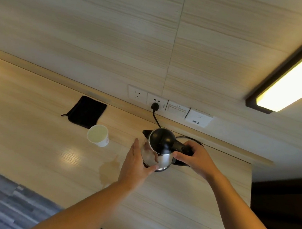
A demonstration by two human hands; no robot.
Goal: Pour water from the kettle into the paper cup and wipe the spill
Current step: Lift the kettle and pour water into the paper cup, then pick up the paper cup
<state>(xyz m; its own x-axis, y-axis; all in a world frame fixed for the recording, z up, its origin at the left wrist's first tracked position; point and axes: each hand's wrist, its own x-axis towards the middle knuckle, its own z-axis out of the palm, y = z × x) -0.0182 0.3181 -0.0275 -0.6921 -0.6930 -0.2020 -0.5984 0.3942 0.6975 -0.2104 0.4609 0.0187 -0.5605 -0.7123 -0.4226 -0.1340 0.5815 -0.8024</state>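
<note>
A steel kettle (158, 149) with a black lid stands upright on the wooden counter (29, 137). My right hand (193, 160) is closed around its black handle. My left hand (136, 162) rests flat against the kettle's left side, thumb under its lower edge. A white paper cup (98, 135) stands upright to the left of the kettle, apart from both hands. A thin patch of spilled water (108, 170) lies on the counter in front of the cup, beside my left wrist. A black cloth (86, 112) lies flat behind the cup near the wall.
Wall sockets and switches (168, 106) run along the wall behind the kettle, with a black plug and cord (155, 113) leading down to it. The counter's right edge (251, 183) is close to the kettle. A lit lamp bar (294, 74) hangs top right.
</note>
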